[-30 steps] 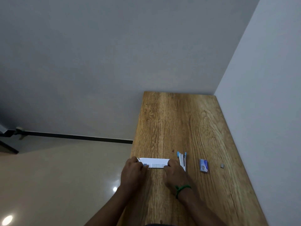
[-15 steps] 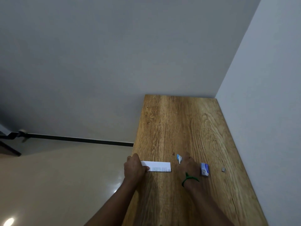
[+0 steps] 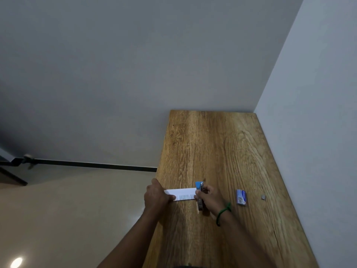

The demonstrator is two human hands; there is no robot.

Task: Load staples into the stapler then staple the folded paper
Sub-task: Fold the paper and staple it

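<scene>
Left hand [image 3: 156, 196] is holding folded paper [image 3: 183, 194]; right hand [image 3: 211, 199] is gripping stapler [image 3: 200, 204].
Paper is lying near wooden table's [image 3: 222, 147] left edge, stapler meeting its right end; staple box [image 3: 241, 197] is lying further right, staple strip [image 3: 263, 197] beyond.

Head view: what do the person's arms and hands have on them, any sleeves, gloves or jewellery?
No sleeves or gloves are in view. A green cord bracelet circles the wrist of the right hand; the left hand wears nothing visible.
</scene>
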